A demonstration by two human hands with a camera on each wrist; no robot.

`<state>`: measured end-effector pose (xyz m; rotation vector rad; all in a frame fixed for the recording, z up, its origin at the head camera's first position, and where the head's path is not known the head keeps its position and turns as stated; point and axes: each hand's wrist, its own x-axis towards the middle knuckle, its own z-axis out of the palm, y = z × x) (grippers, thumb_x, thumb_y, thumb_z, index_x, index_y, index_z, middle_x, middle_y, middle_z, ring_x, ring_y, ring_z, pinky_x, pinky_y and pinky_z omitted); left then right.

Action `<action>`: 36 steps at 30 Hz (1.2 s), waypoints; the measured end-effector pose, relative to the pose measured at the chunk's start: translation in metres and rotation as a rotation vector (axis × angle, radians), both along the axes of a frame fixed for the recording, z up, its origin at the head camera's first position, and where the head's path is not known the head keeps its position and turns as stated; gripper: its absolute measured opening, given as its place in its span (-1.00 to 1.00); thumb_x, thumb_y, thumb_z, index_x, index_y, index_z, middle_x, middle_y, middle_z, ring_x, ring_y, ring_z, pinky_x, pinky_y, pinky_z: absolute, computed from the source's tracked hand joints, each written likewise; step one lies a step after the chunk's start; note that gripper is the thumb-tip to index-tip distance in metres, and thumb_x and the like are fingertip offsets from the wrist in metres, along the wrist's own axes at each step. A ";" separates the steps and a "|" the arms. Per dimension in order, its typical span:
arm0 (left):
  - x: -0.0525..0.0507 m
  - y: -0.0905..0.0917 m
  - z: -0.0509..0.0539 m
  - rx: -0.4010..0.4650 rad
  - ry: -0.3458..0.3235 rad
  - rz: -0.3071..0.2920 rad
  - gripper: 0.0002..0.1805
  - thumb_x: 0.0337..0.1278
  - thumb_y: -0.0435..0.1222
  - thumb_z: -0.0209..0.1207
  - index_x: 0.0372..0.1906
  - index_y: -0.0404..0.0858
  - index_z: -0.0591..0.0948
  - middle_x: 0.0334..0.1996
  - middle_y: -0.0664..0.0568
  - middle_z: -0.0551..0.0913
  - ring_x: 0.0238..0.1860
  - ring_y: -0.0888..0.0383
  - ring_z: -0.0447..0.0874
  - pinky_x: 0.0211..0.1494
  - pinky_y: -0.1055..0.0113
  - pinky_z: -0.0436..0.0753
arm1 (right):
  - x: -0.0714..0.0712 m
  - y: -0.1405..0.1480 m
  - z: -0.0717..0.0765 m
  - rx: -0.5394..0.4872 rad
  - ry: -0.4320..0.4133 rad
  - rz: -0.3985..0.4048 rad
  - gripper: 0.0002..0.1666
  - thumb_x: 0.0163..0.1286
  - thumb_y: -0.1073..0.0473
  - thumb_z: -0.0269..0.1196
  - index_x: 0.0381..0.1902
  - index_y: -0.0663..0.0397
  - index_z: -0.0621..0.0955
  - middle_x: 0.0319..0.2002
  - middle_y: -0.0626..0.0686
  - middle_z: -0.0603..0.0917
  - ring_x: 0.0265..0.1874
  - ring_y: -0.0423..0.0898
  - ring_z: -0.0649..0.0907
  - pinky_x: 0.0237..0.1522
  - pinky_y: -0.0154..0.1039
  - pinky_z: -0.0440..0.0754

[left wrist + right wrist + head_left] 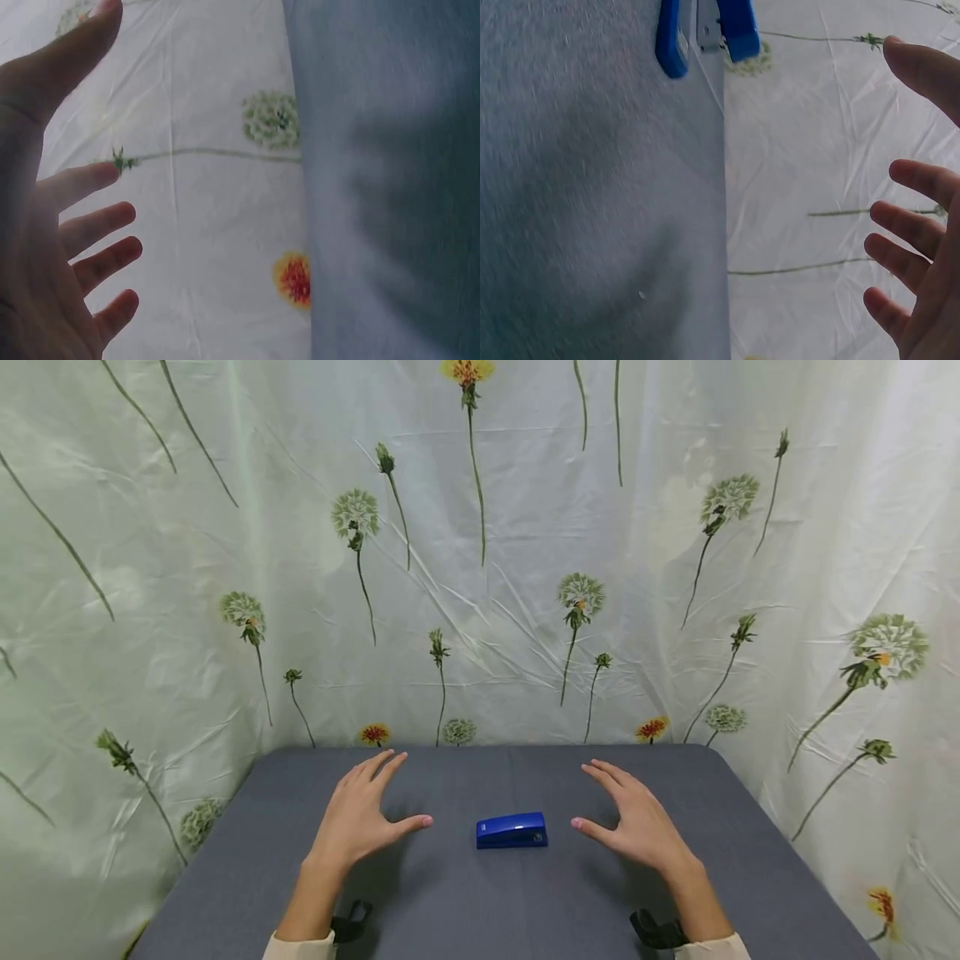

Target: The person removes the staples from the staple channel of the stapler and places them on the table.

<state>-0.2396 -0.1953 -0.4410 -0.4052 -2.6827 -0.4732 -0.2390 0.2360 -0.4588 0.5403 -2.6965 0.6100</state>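
A blue stapler (512, 831) lies on the grey table between the two hands, touched by neither. To its left the left hand (358, 817) hovers with fingers spread and thumb pointing inward. On its other side the right hand (639, 820) is held in a mirrored pose, nothing in its grasp. In the left wrist view the left hand (60, 225) shows its fingers apart and empty. The right wrist view has one end of the stapler (740, 30) at the top, apart from the right hand (922, 247).
The grey table (480, 910) reaches back to a white curtain (517, 485) printed with dandelions and orange flowers, which hangs behind it and along both sides. Dark straps (352, 921) are on both wrists, below the light sleeves' ends. Hand shadows fall on the tabletop.
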 end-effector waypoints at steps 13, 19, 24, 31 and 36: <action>-0.010 0.043 -0.007 0.022 -0.073 -0.093 0.06 -0.16 0.39 0.43 0.48 -0.01 0.47 0.42 -0.07 0.49 0.40 -0.16 0.47 0.35 -0.27 0.48 | -0.004 -0.032 -0.013 -0.061 -0.113 0.040 -0.05 0.22 -0.35 0.44 0.49 -0.16 0.45 0.45 0.05 0.50 0.40 0.19 0.51 0.28 0.40 0.45; -0.014 0.061 -0.013 0.037 -0.139 -0.100 0.04 -0.19 0.45 0.40 0.44 0.04 0.52 0.41 -0.04 0.51 0.39 -0.11 0.49 0.36 -0.22 0.49 | -0.007 -0.044 -0.021 -0.091 -0.185 0.076 -0.05 0.22 -0.36 0.43 0.48 -0.14 0.47 0.41 0.03 0.53 0.39 0.14 0.53 0.29 0.30 0.52; -0.018 0.075 -0.019 0.031 -0.190 -0.097 -0.01 -0.18 0.44 0.40 0.40 0.06 0.55 0.37 -0.01 0.54 0.35 -0.08 0.52 0.33 -0.18 0.54 | -0.010 -0.052 -0.029 -0.100 -0.224 0.096 -0.06 0.21 -0.34 0.45 0.46 -0.11 0.49 0.39 0.03 0.56 0.38 0.12 0.54 0.31 0.26 0.52; -0.023 0.097 -0.025 0.005 -0.271 -0.156 -0.14 -0.05 0.37 0.39 0.33 0.01 0.62 0.32 -0.04 0.58 0.32 -0.09 0.55 0.27 -0.16 0.60 | -0.013 -0.059 -0.041 -0.107 -0.245 0.129 -0.14 0.24 -0.27 0.47 0.41 -0.08 0.53 0.34 0.04 0.60 0.34 0.11 0.58 0.31 0.24 0.52; -0.024 0.109 -0.030 -0.045 -0.298 -0.218 -0.20 -0.01 0.35 0.38 0.29 0.00 0.66 0.25 0.01 0.63 0.27 -0.03 0.59 0.24 -0.07 0.64 | -0.012 -0.065 -0.048 -0.113 -0.275 0.170 -0.14 0.25 -0.27 0.47 0.40 -0.06 0.53 0.32 0.07 0.61 0.29 0.11 0.61 0.28 0.21 0.55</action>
